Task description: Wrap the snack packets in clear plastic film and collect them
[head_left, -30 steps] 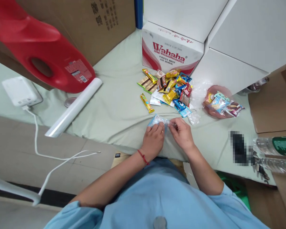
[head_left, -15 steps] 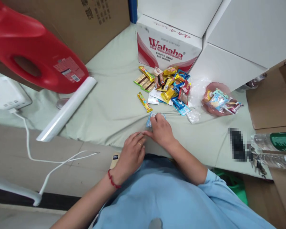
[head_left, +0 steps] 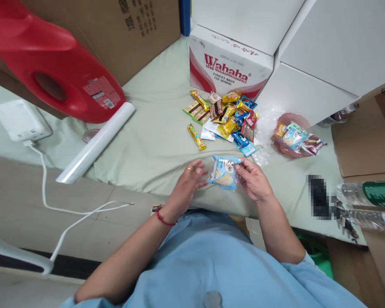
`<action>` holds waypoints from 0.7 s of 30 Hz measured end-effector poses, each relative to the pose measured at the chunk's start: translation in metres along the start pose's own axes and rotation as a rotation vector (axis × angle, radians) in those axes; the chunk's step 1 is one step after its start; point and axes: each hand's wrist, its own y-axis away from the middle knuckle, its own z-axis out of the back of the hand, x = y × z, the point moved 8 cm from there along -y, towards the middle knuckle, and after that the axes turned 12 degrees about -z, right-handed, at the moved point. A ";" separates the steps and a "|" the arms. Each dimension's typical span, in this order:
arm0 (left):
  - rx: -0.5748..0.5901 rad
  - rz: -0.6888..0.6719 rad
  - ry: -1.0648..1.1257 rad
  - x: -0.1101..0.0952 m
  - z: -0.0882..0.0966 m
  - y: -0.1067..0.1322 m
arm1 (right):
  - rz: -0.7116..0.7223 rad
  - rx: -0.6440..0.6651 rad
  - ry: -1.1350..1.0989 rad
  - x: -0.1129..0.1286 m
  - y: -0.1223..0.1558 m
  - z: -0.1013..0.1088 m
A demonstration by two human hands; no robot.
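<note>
A small blue snack packet with a picture on its front is held up above the near edge of the cloth. My right hand pinches its right end between thumb and fingers. My left hand, wearing a ring and a red bracelet, is beside the packet's left end with its fingers apart. Past the packet, a pile of wrapped snacks lies on the cloth. One yellow-wrapped stick lies apart at the pile's near left. To the right is a pinkish bowl holding several packets.
A Wahaha carton stands behind the pile. At left are a red jug, a white roll and a white power bank with a cable. Plastic bottles and keys lie at right, on the pale green cloth.
My right hand has lifted the blue packet off the cloth and moved right, turning its printed front up. My left hand has risen and its fingers have spread. The view has shifted slightly.
</note>
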 end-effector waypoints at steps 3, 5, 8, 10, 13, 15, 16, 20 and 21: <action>0.126 0.087 0.053 0.010 -0.029 -0.009 | -0.058 0.046 -0.035 -0.019 0.000 -0.007; 0.146 0.010 -0.062 0.008 -0.038 -0.015 | -0.028 0.031 -0.014 -0.026 0.002 -0.011; 0.153 -0.067 -0.268 0.008 -0.045 -0.017 | 0.053 -0.075 0.065 -0.029 0.007 -0.010; 0.191 -0.078 -0.363 0.011 -0.049 -0.014 | 0.091 -0.131 0.137 -0.029 0.011 -0.005; 0.193 -0.159 -0.441 0.007 -0.038 -0.008 | 0.156 -0.214 0.227 -0.019 0.015 0.026; 0.114 -0.273 -0.579 -0.002 -0.013 -0.004 | 0.233 -0.354 0.250 0.003 0.017 0.074; 0.073 -0.326 -0.693 -0.006 0.003 -0.002 | 0.273 -0.447 0.245 0.019 0.018 0.107; -0.051 -0.542 -1.104 -0.012 0.054 0.006 | 0.333 -0.961 0.283 0.101 0.014 0.247; -0.055 -0.606 -1.166 -0.010 0.059 0.008 | 0.300 -1.093 0.313 0.120 0.009 0.275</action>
